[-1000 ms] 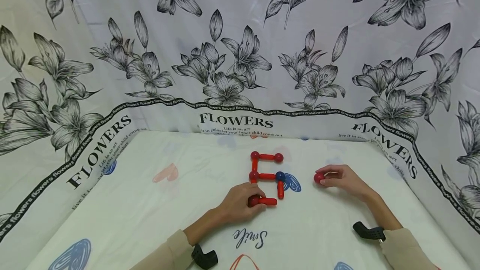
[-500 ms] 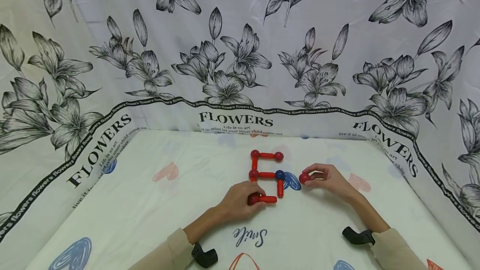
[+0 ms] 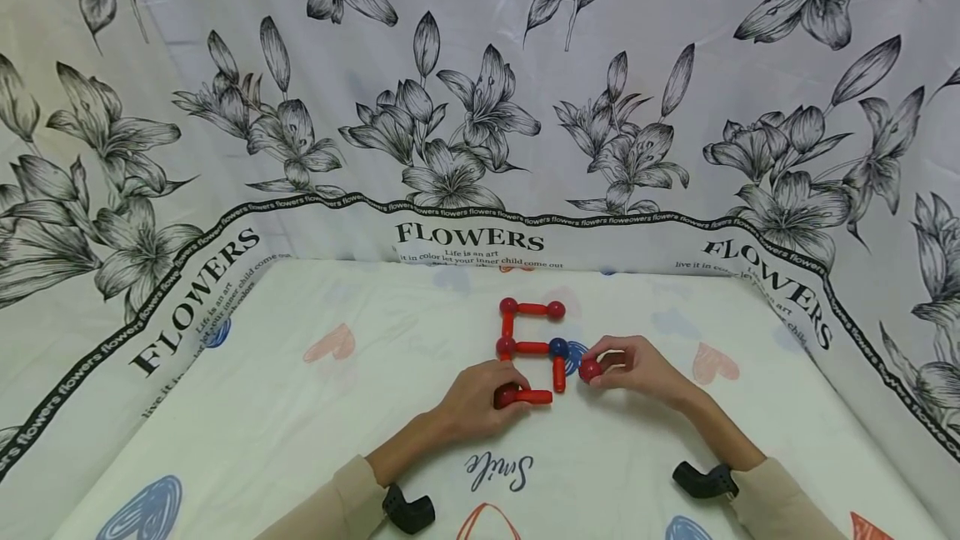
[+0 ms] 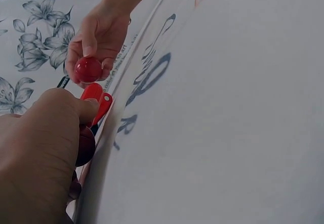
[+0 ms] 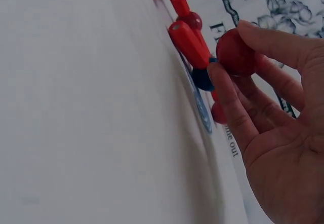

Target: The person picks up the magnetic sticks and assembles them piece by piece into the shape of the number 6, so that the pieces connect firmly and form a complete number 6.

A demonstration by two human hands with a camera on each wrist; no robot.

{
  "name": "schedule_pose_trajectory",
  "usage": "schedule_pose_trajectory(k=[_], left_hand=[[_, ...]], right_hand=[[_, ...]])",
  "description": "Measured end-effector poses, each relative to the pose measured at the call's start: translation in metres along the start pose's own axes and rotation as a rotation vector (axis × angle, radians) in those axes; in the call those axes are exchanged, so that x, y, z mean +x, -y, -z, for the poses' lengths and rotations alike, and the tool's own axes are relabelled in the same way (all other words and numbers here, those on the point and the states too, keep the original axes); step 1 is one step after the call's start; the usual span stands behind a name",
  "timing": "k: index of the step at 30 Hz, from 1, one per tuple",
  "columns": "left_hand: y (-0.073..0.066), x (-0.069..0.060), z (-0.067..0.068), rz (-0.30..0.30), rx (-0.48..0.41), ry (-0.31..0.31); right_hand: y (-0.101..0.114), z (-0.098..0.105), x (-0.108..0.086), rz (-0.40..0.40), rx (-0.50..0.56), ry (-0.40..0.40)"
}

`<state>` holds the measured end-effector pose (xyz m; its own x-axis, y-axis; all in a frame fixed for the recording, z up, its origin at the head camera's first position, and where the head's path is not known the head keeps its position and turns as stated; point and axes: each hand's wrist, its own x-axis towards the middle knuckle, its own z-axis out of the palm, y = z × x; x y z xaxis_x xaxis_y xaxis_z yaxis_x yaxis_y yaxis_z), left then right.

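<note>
On the cloth lies a flat figure of red rods and balls, apparently a magnetic building set. One ball, the blue ball (image 3: 558, 347), sits at its right side, with a short red rod (image 3: 558, 375) pointing down from it. My left hand (image 3: 480, 400) holds the lower-left red ball (image 3: 506, 395), from which the bottom red rod (image 3: 536, 397) sticks out to the right. Between thumb and fingers, my right hand (image 3: 637, 369) pinches a separate red ball (image 5: 236, 52), just right of the free rod ends and apart from them. Left fingers partly hide the lower-left upright rod.
A white cloth (image 3: 360, 440) printed with hearts and the word Smile covers the surface. Flower-patterned curtains (image 3: 480, 107) stand behind and at both sides. Each wrist wears a black camera mount (image 3: 705, 480).
My right hand has carried its red ball leftward and slightly toward me, closer to the figure. The left hand has kept its hold in place.
</note>
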<state>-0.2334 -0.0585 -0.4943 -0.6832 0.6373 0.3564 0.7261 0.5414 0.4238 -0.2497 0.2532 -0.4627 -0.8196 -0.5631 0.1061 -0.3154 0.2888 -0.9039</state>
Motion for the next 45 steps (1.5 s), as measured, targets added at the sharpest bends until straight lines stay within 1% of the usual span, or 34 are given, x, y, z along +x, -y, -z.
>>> schedule_pose_trajectory(k=[4, 8, 14, 19, 25, 29, 32, 35, 39, 41, 45], left_hand=[[-0.001, 0.000, 0.001, 0.008, 0.002, 0.010], [-0.001, 0.001, 0.001, 0.003, 0.007, 0.007], [0.000, 0.001, 0.001, -0.014, 0.007, -0.008], [0.000, 0.000, 0.000, -0.014, -0.005, -0.010], [0.000, 0.000, 0.000, -0.007, -0.002, 0.012], [0.000, 0.000, 0.000, -0.003, 0.000, 0.025], [0.000, 0.000, 0.001, -0.003, 0.004, 0.030], [0.000, -0.001, 0.000, -0.015, 0.015, 0.029], [0.001, 0.000, 0.000, -0.030, 0.033, 0.022], [0.001, 0.000, 0.000, -0.033, 0.039, 0.019], [0.001, 0.000, -0.001, -0.036, 0.044, 0.013]], right_hand=[[0.003, -0.011, 0.001, 0.005, -0.002, 0.041], [0.004, -0.021, 0.002, 0.010, -0.019, 0.062], [0.003, -0.033, 0.004, 0.016, 0.033, 0.095], [0.003, -0.039, 0.005, 0.023, 0.069, 0.084], [0.001, -0.043, 0.005, -0.016, 0.079, 0.065], [0.000, -0.044, 0.005, -0.031, 0.057, 0.059], [0.000, -0.043, 0.005, -0.030, 0.036, 0.070], [-0.001, -0.041, 0.005, -0.023, -0.004, 0.079], [-0.003, -0.037, 0.006, -0.039, -0.068, 0.042], [-0.003, -0.036, 0.007, -0.063, -0.090, 0.021], [-0.003, -0.035, 0.012, -0.084, -0.133, 0.023]])
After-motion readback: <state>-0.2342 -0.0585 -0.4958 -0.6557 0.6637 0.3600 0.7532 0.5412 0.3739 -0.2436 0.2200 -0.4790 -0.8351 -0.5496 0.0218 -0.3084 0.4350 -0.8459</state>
